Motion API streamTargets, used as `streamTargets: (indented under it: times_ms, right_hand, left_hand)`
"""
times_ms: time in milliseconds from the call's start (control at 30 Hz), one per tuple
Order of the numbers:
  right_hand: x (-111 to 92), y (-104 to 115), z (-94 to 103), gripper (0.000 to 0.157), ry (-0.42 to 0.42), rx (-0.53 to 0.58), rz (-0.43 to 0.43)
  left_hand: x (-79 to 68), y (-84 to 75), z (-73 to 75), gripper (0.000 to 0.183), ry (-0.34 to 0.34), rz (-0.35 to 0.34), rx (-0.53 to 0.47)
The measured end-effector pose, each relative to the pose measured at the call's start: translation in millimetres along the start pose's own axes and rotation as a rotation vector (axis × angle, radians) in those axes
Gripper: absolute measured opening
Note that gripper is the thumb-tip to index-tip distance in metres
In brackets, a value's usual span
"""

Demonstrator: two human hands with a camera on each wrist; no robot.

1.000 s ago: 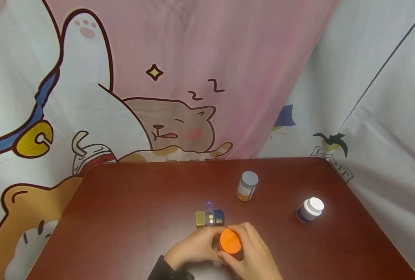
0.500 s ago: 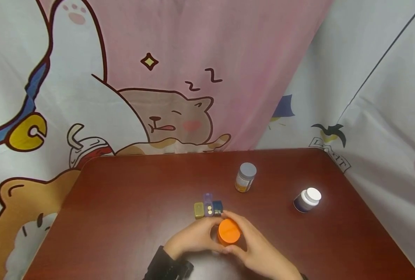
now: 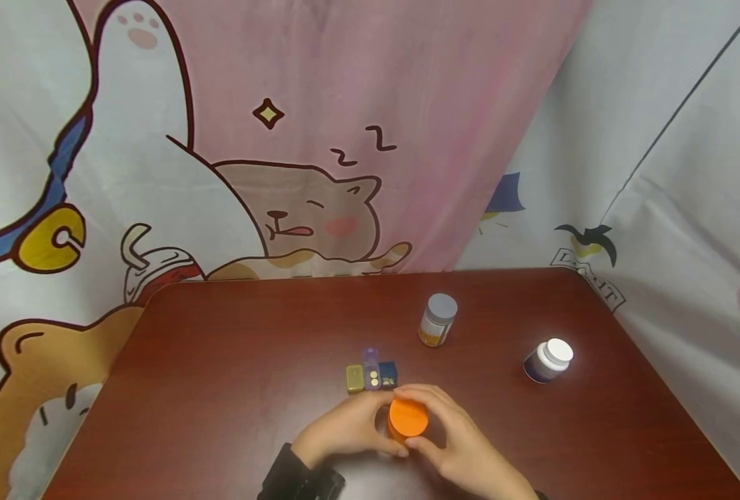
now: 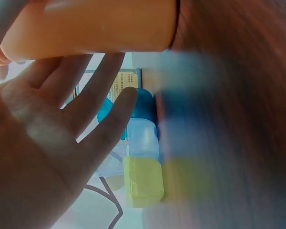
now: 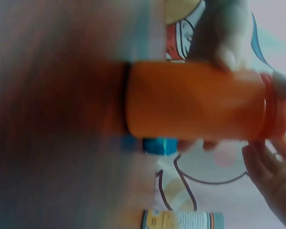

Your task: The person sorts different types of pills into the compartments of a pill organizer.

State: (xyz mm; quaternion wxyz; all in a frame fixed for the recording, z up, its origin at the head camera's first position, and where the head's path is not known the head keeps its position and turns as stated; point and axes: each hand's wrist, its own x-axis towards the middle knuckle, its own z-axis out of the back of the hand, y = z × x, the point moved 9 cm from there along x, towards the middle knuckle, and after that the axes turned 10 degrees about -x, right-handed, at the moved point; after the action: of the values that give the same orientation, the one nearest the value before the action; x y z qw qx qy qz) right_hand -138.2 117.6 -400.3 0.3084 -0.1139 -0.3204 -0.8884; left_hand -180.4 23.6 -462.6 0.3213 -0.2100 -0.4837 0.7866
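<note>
An orange bottle (image 3: 398,436) stands upright on the table near its front, its orange screw cap (image 3: 409,417) facing up. My left hand (image 3: 345,427) holds the bottle's body from the left; in the left wrist view its other fingers stretch out below the bottle. From the right, my right hand (image 3: 466,448) grips the cap between thumb and fingers, which the right wrist view also shows at the cap end. Just behind the hands lies a small pill box (image 3: 372,375) with yellow, purple and blue compartments. Its purple lid is up, and pale round tablets lie inside.
A grey-capped bottle (image 3: 437,321) stands behind and right of the pill box. Farther right is a white-capped bottle (image 3: 548,360) with a dark label. Printed curtains (image 3: 320,83) hang behind the brown table (image 3: 239,347).
My right hand has turned and shifted its fingers around the cap. My left hand keeps its hold on the bottle. The head view has tilted slightly; the other bottles and pill box stay put.
</note>
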Motion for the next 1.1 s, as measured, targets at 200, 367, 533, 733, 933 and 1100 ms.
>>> streamTargets:
  times_ms: [200,367,533,733,933,1100]
  right_hand:
    - [1,5,4.3,0.057,-0.135,-0.151,-0.079]
    - [0,7,7.1,0.059,-0.184,-0.390,-0.204]
    - [2,8,3.9,0.063,-0.180,-0.481,-0.250]
    - [7,-7,12.7,0.076,-0.044,-0.290,-0.222]
    - [12,-34,20.0,0.072,0.240,-0.011,-0.121]
    - [13,-39,-2.5,0.058,0.398,0.129,-0.042]
  left_hand:
    - [1.7,0.1,-1.2,0.060,-0.004,-0.015,0.019]
    - [3.2,0.0,-2.9,0.061,-0.004,-0.019,0.037]
    - [2.5,1.0,-2.2,0.057,-0.005,0.013,0.014]
    - [1.6,1.5,-1.5,0.055,-0.002,0.038,0.006]
    - [1.2,2.3,-1.5,0.059,0.000,0.065,-0.018]
    - [1.8,2.4,-2.1,0.057,0.013,0.053,-0.023]
